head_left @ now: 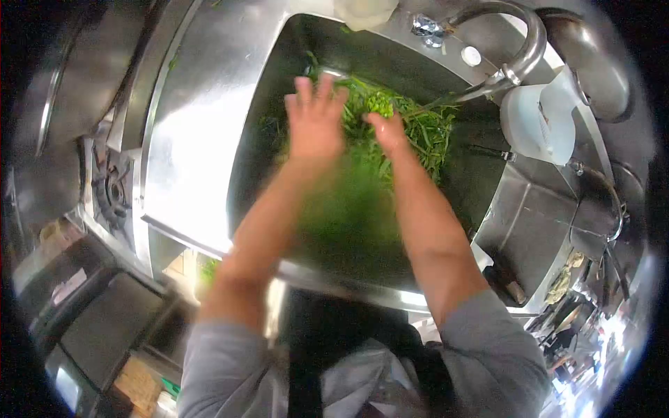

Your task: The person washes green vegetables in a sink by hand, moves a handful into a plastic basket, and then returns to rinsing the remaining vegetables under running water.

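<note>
My left hand is over the sink with its fingers spread, just above a heap of leafy greens. At the right side of the heap, my right hand reaches in with the thumb pointing left, close to a lighter green clump. The fingers of that hand are hidden beyond it, so I cannot tell whether they grip any leaves. Between my forearms, more greens are smeared by motion. The leaves are long and narrow.
A curved faucet reaches over the sink from the back right. Beside it are a white container, a small white cap and crumpled foil. A steel counter lies left, with a stove burner beyond.
</note>
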